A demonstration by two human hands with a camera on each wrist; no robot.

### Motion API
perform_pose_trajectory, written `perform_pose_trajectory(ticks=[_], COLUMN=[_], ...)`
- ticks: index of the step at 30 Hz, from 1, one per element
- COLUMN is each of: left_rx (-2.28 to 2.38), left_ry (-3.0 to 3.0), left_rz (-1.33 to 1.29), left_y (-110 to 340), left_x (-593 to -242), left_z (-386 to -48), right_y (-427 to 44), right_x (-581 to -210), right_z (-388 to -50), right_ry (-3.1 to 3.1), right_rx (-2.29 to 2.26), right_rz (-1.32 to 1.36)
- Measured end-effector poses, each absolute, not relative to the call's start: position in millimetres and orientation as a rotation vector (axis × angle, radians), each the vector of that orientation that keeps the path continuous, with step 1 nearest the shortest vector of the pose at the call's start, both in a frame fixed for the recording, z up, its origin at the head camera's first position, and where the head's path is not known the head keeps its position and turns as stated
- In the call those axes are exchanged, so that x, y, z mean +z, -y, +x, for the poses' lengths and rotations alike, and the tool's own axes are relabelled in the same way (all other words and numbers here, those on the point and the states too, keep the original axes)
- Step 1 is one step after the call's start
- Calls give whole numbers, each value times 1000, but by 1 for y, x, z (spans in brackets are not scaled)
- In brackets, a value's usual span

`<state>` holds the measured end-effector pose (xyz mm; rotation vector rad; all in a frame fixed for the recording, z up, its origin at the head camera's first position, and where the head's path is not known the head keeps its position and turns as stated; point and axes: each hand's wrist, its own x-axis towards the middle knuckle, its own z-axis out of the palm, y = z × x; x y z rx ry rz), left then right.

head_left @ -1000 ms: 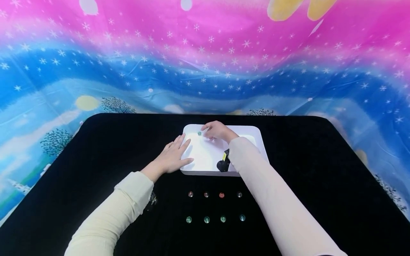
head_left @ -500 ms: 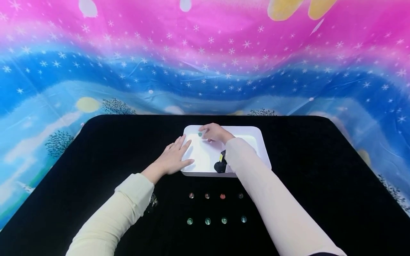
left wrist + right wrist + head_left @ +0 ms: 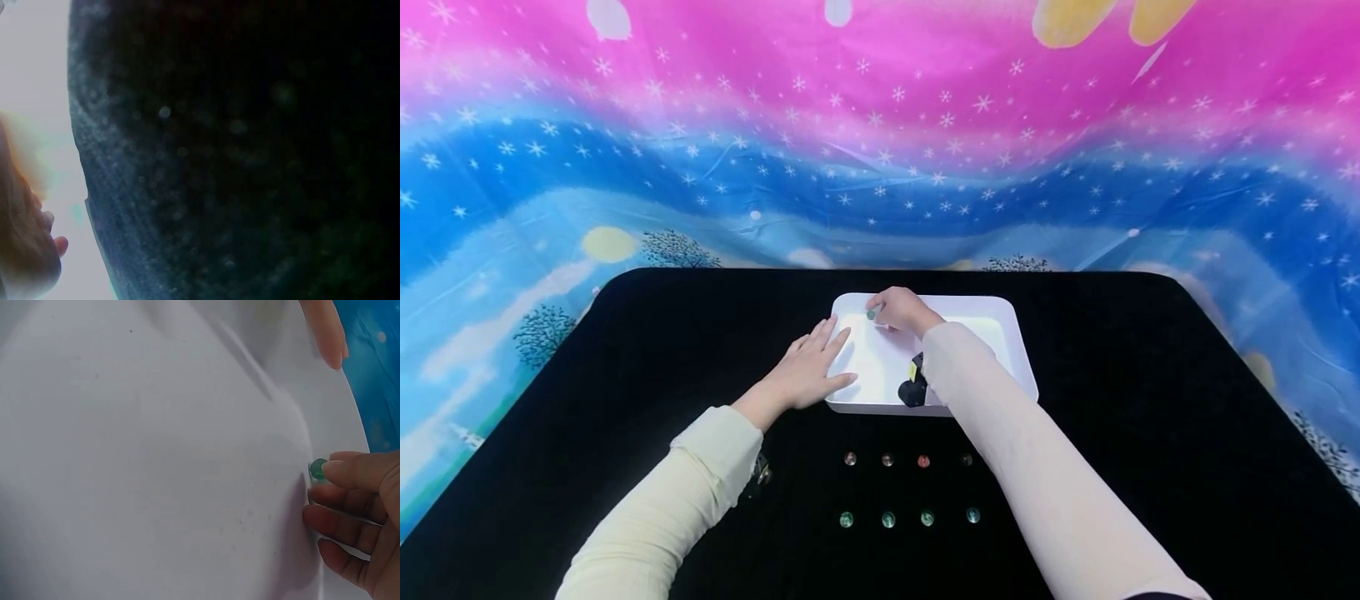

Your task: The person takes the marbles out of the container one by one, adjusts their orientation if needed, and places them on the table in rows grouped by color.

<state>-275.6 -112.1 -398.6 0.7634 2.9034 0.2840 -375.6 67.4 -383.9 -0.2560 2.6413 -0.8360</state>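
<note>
In the head view a white tray (image 3: 992, 310) sits on the black table. My right hand (image 3: 904, 310) reaches into its far left part. Thumb and forefinger pinch a small green marble (image 3: 318, 469) beside the tray's wall, as the right wrist view shows; the other fingers are bent behind the thumb. My left hand (image 3: 805, 367) rests on the tray's left rim with its fingers spread. Nothing is held in it. Part of a hand (image 3: 25, 244) fills the left edge of the left wrist view, blurred.
Two rows of glass marbles lie on the black cloth (image 3: 1112, 400) in front of the tray. Reddish ones, such as a red marble (image 3: 923, 461), are in the far row. Greenish ones, such as a green marble (image 3: 888, 520), and a bluish marble (image 3: 973, 515) form the near row.
My right hand has closed in on the green marble, thumb and forefinger now pinching it. The left hand keeps its place on the rim. The marble rows have not been disturbed.
</note>
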Motion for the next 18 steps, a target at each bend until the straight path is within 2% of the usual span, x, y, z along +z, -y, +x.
perform_pose_trajectory(ticks=[18], left_rx=[283], left_ry=[-2915], left_rz=[765], left_y=[111], left_x=[-400], left_z=[-275], right_y=[-68], right_x=[-377], right_z=[-366], right_ry=[-2734], right_rx=[-609], right_rz=[-401])
